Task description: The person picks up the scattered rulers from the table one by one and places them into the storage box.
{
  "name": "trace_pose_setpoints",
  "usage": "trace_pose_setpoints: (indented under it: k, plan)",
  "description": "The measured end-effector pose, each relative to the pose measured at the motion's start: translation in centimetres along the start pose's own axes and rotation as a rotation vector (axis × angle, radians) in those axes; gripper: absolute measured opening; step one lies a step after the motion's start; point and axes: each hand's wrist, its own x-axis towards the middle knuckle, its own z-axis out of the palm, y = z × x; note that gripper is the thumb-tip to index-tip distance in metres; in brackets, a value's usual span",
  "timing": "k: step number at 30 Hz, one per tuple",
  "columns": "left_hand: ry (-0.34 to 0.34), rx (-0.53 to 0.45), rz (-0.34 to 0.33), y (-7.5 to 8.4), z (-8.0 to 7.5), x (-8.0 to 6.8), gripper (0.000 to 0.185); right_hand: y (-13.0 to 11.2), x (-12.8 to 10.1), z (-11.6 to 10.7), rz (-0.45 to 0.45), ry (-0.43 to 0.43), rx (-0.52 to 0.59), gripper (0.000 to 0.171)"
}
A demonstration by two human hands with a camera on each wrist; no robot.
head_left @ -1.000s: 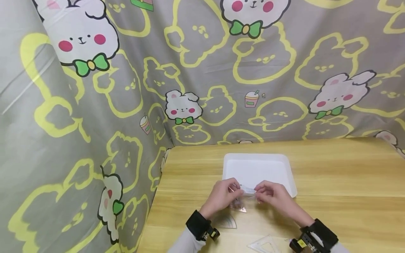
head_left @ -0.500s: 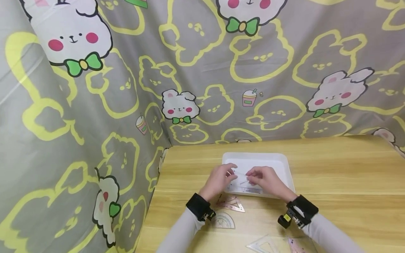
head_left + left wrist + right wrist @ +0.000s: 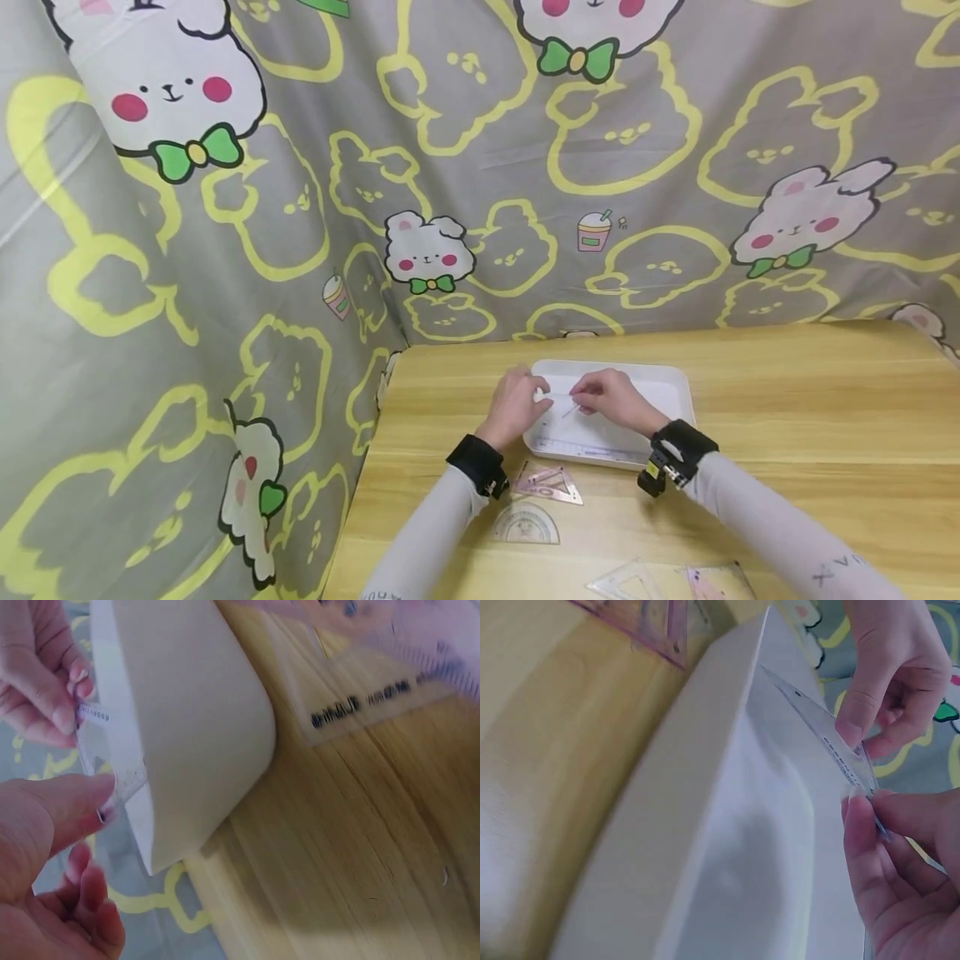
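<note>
The clear ruler hangs over the inside of the white tray, above its left half, pinched at both ends and not yet resting on the tray floor. The left hand nips one end between thumb and fingertips at the tray's left rim; the right hand nips the other end over the tray's middle, fingers closed on the thin plastic.

To do this well, I judge the ruler should be kept level and lowered until its flat face meets the tray floor, both pinches loosening together so neither end drops first or flips. A thin, slick strip like this may skid, so a low release suits it.

Just in front of the tray lie a pink set square and a small protractor; farther from it, at the table's near edge, another clear triangle.
</note>
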Motion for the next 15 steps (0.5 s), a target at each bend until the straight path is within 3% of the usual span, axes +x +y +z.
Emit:
trace_pose_setpoints:
  k: [3, 9, 15]
  plan:
    - [-0.008, 0.083, -0.03, -0.2, 0.3, 0.5, 0.018, -0.1, 1.1, 0.2, 0.04, -0.016, -0.009, 0.01]
    - [-0.063, 0.143, -0.093, -0.3, 0.6, 0.8, 0.019, 0.0, 2.4, 0.9, 0.105, -0.041, -0.006, 0.01]
    - [-0.071, 0.177, -0.081, -0.6, 1.1, 1.1, 0.015, 0.7, 2.9, 1.5, 0.079, -0.037, -0.036, 0.009]
